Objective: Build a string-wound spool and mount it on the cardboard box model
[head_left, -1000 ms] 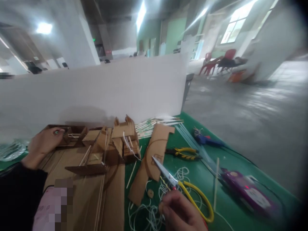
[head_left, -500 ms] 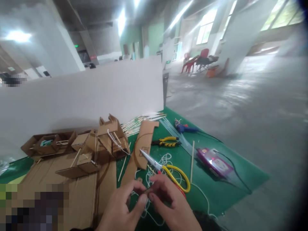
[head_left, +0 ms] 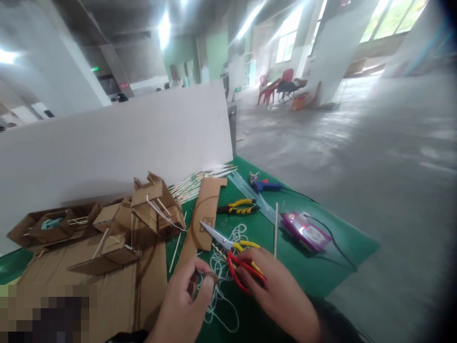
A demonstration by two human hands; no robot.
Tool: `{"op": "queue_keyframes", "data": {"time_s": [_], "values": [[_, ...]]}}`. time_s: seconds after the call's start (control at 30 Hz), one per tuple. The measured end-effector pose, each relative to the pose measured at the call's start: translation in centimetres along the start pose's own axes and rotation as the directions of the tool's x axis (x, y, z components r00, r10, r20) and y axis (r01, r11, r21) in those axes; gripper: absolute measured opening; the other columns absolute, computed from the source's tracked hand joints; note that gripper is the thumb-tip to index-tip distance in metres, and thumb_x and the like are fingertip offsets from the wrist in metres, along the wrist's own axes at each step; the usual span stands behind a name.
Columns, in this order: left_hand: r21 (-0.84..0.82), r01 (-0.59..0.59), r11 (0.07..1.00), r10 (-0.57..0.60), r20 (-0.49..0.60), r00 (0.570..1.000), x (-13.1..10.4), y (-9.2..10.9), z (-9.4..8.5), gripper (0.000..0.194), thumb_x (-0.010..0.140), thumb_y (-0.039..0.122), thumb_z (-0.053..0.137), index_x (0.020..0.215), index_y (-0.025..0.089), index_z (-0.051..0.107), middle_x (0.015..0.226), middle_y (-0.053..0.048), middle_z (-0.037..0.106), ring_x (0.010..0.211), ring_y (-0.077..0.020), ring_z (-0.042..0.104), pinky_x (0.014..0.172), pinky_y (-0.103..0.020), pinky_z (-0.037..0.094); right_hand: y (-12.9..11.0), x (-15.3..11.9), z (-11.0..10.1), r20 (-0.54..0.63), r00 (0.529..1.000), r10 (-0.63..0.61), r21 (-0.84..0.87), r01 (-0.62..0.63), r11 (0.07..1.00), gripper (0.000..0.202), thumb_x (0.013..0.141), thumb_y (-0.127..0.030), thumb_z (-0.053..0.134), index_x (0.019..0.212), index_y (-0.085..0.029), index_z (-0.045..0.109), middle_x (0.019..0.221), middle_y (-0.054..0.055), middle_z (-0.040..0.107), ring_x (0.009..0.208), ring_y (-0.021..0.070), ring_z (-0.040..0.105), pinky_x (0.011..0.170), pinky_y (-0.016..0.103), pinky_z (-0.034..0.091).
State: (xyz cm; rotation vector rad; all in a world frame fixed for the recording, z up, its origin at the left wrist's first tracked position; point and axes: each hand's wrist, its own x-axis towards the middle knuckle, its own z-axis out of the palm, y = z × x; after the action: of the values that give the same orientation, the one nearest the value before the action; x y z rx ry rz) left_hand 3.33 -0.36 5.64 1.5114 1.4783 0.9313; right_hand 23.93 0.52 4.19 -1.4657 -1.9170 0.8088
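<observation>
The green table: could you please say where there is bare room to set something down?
The green table is bare between the purple device and the right hand. Around the left hand, string, scissors and cardboard strip crowd it.

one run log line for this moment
left hand: pinching small brown piece | right hand: gripping red-and-yellow-handled silver scissors | nearby: tangled white string, yellow-and-black-handled pliers

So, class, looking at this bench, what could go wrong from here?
The loose white string lies by the scissors and might snag if they are lifted. The small brown piece pinched in the left hand could slip. The bare blade is near those fingers, so a careless move might nick them.
</observation>
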Motion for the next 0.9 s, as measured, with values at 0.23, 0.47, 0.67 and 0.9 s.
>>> {"op": "queue_keyframes", "data": {"time_s": [0.23, 0.47, 0.67, 0.9], "values": [[-0.069, -0.205, 0.976, 0.192, -0.153, 0.969, -1.2, 0.0, -0.3, 0.012, 0.085, 0.031, 0.057, 0.079, 0.021, 0.060, 0.065, 0.003, 0.053, 0.055, -0.0113, 0.046, 0.054, -0.022, 0.037, 3.4, 1.0, 0.9, 0.063, 0.992, 0.105, -0.555, -0.052, 0.830, 0.022, 0.085, -0.033, 0.066, 0.101, -0.019, 0.068, 0.103, 0.012, 0.067, 0.096, 0.0333, 0.061, 0.083, 0.047, 0.044], [-0.133, -0.286, 0.949, 0.263, -0.167, 0.950, -2.0, 1.1, -0.3, 0.014, 0.089, 0.034, 0.053, 0.083, 0.022, 0.058, 0.077, -0.002, 0.063, 0.068, -0.0148, 0.058, 0.061, -0.024, 0.045, 2.4, 2.7, 1.7, 0.055, 0.986, 0.160, -0.512, -0.110, 0.852, 0.019, 0.088, -0.027, 0.057, 0.099, -0.015, 0.067, 0.097, 0.013, 0.071, 0.090, 0.0294, 0.066, 0.077, 0.038, 0.041], [-0.332, -0.079, 0.940, 0.047, -0.102, 0.994, -2.4, 3.2, -0.7, 0.020, 0.085, 0.037, 0.061, 0.076, 0.022, 0.050, 0.065, 0.000, 0.065, 0.056, -0.0119, 0.054, 0.051, -0.021, 0.041, 2.7, 2.7, 2.1, -0.023, 0.984, 0.174, -0.501, -0.162, 0.850, 0.012, 0.080, -0.018, 0.056, 0.089, -0.013, 0.061, 0.087, 0.013, 0.070, 0.083, 0.0284, 0.066, 0.076, 0.038, 0.039], [-0.375, -0.066, 0.925, 0.025, -0.113, 0.993, -1.9, 5.2, -1.2, 0.020, 0.079, 0.029, 0.063, 0.071, 0.022, 0.046, 0.057, 0.004, 0.060, 0.054, -0.0102, 0.052, 0.053, -0.020, 0.041, 0.2, 0.2, -1.0, -0.016, 0.970, 0.244, 0.260, -0.232, 0.937, 0.017, 0.081, -0.037, 0.064, 0.079, -0.022, 0.056, 0.068, 0.001, 0.061, 0.061, 0.0184, 0.056, 0.055, 0.028, 0.040]]}}
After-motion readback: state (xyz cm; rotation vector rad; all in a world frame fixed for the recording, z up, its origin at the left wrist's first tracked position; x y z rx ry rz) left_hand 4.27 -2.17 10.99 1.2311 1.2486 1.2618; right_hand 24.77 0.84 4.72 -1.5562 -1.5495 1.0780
